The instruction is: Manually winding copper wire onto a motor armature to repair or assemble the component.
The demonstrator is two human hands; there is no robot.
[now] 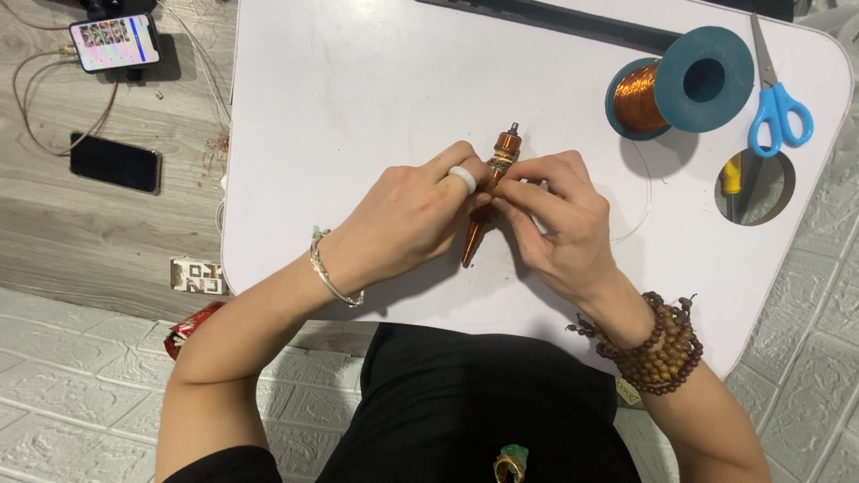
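We hold a tapered copper-wound piece w/ both hands over the middle of the white table. The left hand, w/ a white ring, closes its fingers around the middle part of the piece, probably to keep it steady. The right hand has thumb and forefinger pinched together at the upper part, just below the metal tip. It seems to grip something very thin there, maybe wire, but we cannot tell for sure. The piece lies tilted: thick end up and away from us, pointed end down toward the body, so both hands reach it w/o crossing.

The spool of copper wire lies on its side at the right, near but apart from the hands. A thin line curves on the table betw. spool and right hand; it looks like wire. The blue-handled scissors lie at the far right edge, beside a round hole in the table w/ a yellow-handled tool in it. On the floor at left are two phones, well apart from the work.
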